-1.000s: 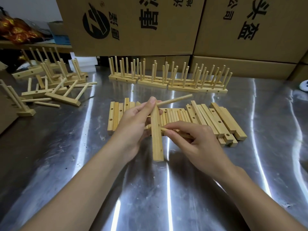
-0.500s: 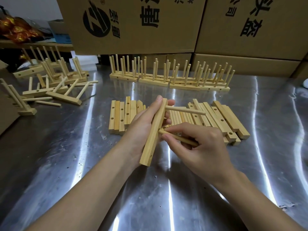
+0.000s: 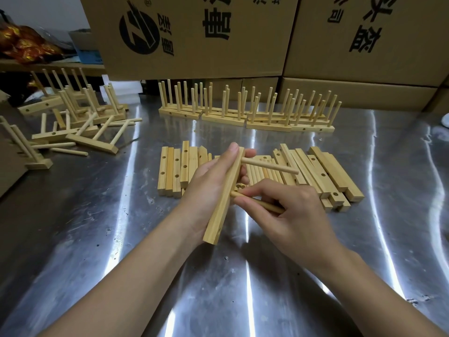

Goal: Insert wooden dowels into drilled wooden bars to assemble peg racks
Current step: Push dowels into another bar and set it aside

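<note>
Though it is square-edged, the wooden bar [image 3: 223,205] bears a round dowel [image 3: 269,165].

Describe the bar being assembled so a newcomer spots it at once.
On the steel table, just before the flat pile of loose drilled bars, the left hand grips one wooden bar off the surface. Only this bar is held tilted in the air, with a single dowel jutting right from its far end and the right hand pinching a second dowel at its side.
</note>
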The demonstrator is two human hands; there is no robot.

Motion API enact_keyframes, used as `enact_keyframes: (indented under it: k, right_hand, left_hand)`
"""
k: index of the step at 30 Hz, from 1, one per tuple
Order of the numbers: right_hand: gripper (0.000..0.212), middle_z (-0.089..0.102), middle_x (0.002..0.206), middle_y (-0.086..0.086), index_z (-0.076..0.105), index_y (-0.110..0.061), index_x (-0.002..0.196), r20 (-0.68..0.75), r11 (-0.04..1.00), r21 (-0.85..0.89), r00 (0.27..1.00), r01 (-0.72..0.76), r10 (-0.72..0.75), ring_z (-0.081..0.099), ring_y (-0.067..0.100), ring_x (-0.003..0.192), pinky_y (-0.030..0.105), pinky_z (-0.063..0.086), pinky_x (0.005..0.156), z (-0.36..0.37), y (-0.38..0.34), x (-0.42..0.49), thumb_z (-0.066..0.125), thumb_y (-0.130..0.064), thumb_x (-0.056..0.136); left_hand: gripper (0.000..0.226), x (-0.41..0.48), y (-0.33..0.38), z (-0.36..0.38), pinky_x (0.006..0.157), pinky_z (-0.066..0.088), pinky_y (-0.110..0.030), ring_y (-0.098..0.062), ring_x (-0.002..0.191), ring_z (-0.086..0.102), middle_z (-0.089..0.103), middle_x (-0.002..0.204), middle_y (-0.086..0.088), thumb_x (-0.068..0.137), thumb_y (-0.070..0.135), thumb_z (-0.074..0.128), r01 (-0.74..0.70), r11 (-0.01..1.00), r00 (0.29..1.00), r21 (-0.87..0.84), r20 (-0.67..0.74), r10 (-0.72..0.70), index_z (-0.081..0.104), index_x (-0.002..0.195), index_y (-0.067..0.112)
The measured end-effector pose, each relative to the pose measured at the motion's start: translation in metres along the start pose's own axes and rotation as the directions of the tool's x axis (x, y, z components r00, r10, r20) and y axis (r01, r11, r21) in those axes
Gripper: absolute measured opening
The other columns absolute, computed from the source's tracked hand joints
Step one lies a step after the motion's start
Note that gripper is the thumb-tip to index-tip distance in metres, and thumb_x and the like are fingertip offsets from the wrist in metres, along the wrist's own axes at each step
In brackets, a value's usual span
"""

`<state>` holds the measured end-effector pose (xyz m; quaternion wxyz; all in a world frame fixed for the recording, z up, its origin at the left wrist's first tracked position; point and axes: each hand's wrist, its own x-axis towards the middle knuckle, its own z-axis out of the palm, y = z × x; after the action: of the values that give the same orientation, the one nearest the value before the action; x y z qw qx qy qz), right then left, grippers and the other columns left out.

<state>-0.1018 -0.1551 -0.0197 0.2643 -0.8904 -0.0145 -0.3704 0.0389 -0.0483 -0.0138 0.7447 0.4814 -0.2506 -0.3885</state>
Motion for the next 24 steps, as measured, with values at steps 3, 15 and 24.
enact_keyframes:
  k: [3, 15, 24]
  right_hand:
    - [0.011, 0.045, 0.057, -0.033, 0.081, -0.015, 0.094, -0.012, 0.995, 0.058, 0.996, -0.083, 0.084, 0.055, -0.005, 0.054, 0.003, 0.034, 0.058, 0.0038, -0.0057, -0.0001, 0.079, -0.025, 0.096]
    - [0.03, 0.057, 0.066, -0.021, 0.075, -0.031, 0.087, 0.012, 0.969, -0.181, 0.985, -0.169, 0.174, 0.057, 0.006, 0.06, 0.018, 0.038, 0.054, 0.0022, -0.0056, -0.0002, 0.064, -0.055, 0.102]
    - [0.023, 0.057, 0.065, -0.02, 0.068, -0.042, 0.087, 0.078, 0.967, 0.045, 0.966, -0.25, 0.246, 0.061, 0.011, 0.066, 0.02, 0.039, 0.058, 0.0097, -0.0083, -0.0006, 0.058, -0.043, 0.107]
  left_hand:
    - [0.041, -0.0042, 0.0016, 0.0017, 0.09, 0.051, -0.043, -0.016, 0.088, 0.06, 0.059, 0.089, -0.001, 0.105, 0.055, 0.056, -0.048, 0.993, 0.998, 0.11, -0.035, 0.052, 0.081, 0.117, 0.025]
    - [0.038, -0.0003, -0.0009, 0.0036, 0.076, 0.056, -0.031, -0.013, 0.083, 0.061, 0.06, 0.085, 0.0, 0.105, 0.051, 0.058, -0.06, 0.989, 0.986, 0.132, -0.146, 0.079, 0.083, 0.109, 0.023]
    - [0.036, -0.0071, 0.0021, 0.0082, 0.064, 0.053, -0.019, -0.009, 0.076, 0.061, 0.059, 0.079, 0.002, 0.106, 0.05, 0.055, -0.147, 0.965, 0.971, 0.219, -0.154, 0.183, 0.083, 0.105, 0.029]
